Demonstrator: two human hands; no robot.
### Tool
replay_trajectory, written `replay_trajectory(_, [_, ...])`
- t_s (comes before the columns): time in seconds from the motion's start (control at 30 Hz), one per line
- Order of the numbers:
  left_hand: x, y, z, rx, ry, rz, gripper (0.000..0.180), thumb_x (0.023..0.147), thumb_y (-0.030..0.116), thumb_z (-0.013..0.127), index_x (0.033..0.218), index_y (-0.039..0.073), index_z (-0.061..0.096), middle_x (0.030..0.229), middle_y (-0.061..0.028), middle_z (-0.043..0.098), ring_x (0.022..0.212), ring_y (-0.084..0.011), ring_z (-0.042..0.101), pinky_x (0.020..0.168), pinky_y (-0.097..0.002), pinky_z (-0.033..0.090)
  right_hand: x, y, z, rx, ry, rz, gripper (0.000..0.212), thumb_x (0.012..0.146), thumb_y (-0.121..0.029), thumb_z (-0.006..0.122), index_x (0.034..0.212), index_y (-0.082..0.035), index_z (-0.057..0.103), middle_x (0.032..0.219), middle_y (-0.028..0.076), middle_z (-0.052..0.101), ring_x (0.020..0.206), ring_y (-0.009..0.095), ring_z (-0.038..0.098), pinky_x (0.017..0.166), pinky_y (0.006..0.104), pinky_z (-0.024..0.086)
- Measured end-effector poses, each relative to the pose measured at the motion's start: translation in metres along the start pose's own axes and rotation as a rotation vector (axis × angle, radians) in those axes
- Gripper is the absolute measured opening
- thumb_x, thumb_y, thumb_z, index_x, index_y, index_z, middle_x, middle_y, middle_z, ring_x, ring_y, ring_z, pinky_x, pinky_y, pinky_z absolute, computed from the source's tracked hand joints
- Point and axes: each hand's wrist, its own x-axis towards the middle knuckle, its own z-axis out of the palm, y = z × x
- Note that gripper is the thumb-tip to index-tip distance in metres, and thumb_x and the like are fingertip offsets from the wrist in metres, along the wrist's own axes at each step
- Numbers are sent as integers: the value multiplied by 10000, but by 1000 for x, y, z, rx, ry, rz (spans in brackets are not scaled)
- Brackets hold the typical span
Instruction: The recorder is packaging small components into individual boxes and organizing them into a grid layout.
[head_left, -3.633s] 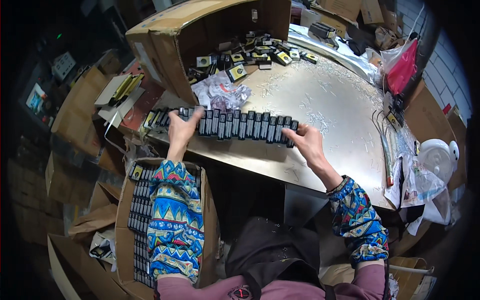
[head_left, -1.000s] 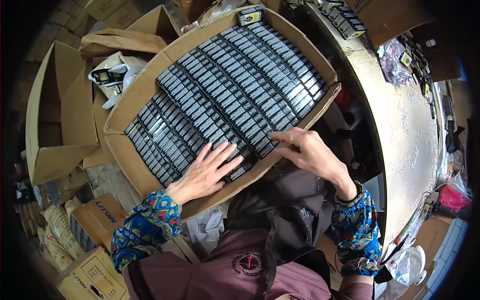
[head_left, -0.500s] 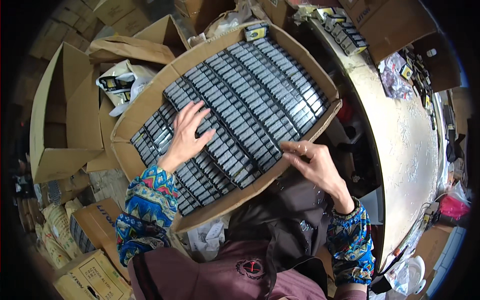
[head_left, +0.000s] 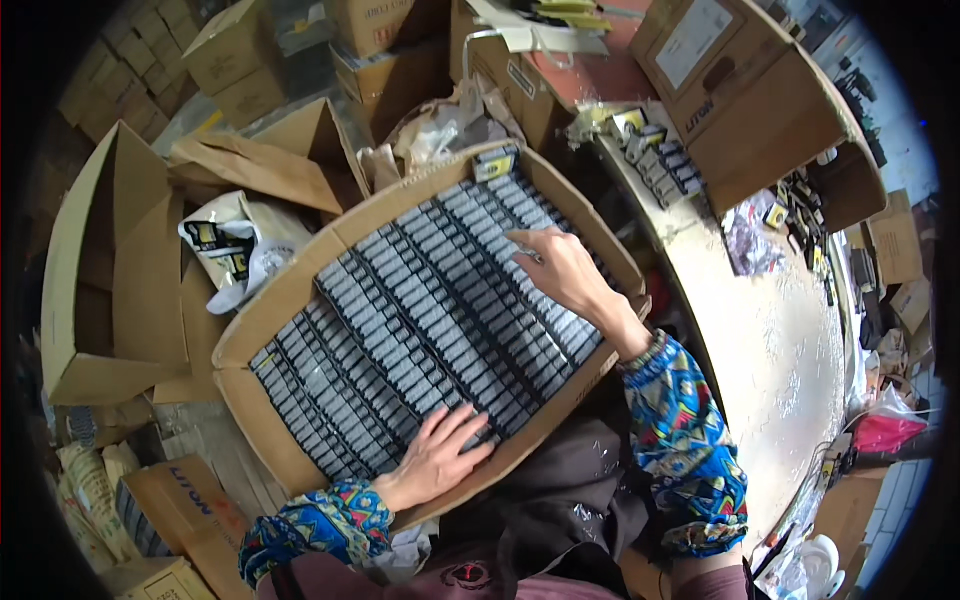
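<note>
A large open cardboard box [head_left: 240, 345] in front of me is filled with rows of small grey-and-black packs [head_left: 400, 290], packed tightly side by side. My left hand [head_left: 440, 462] lies on the packs at the near side of the box, fingers spread, holding nothing. Over the rows on the right is my right hand [head_left: 568, 268], its thumb and index finger apart and the other fingers partly curled out of sight. I see nothing in it. One yellow-and-black pack [head_left: 495, 163] stands at the far corner of the box.
Right of the box runs a worktable [head_left: 740, 310], with several packs [head_left: 660, 165] near its far end and a large carton [head_left: 760, 110] behind. To the left stand an empty open carton [head_left: 80, 310] and a white bag [head_left: 240, 250] holding packs.
My left hand has shifted from the middle-left rows to the near side of the box. My right hand has moved from the near right edge to farther over the rows. The view has tilted upward.
</note>
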Motion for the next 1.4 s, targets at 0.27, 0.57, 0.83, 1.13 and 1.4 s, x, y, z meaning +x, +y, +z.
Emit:
replay_trajectory(0.27, [-6,-11,14,52,-26,53,388,899,348,613,1269,233,617,1351,-59,532,1337,-265,427,1088,-428,318,98,52,45,-617,104,-102,617,855,-60,543,1457,-47,406,1512,161,426,1407,368,379,1028,479,457])
replay_trajectory(0.57, [-9,-10,14,-56,66,56,442,793,308,722,1215,199,654,1387,-109,507,1348,-339,403,1074,-519,346,61,40,44,-630,246,-234,251,779,-91,649,1026,-58,683,987,89,597,1005,288,559,901,416,451])
replay_trajectory(0.83, [-8,-12,13,42,-32,-24,379,831,222,636,1208,188,644,1460,-147,477,1377,-359,409,1107,-567,325,-44,-24,27,23,17,-48,312,797,-75,778,1088,-11,686,974,124,679,912,295,651,815,377,515])
replay_trajectory(1.13, [-17,-13,24,26,81,-9,514,751,177,717,1248,102,610,1413,-147,505,1367,-357,429,1099,-549,352,-117,-59,5,424,-220,39,353,799,-88,801,1113,23,685,965,126,682,898,243,662,813,348,529])
replay_trajectory(1.4, [-27,-18,23,190,-25,-30,445,821,244,661,1266,257,645,1445,-85,493,1388,-324,407,1145,-564,260,-148,-76,21,487,-456,-153,406,784,-51,760,1181,-26,680,978,115,681,926,287,625,803,377,535])
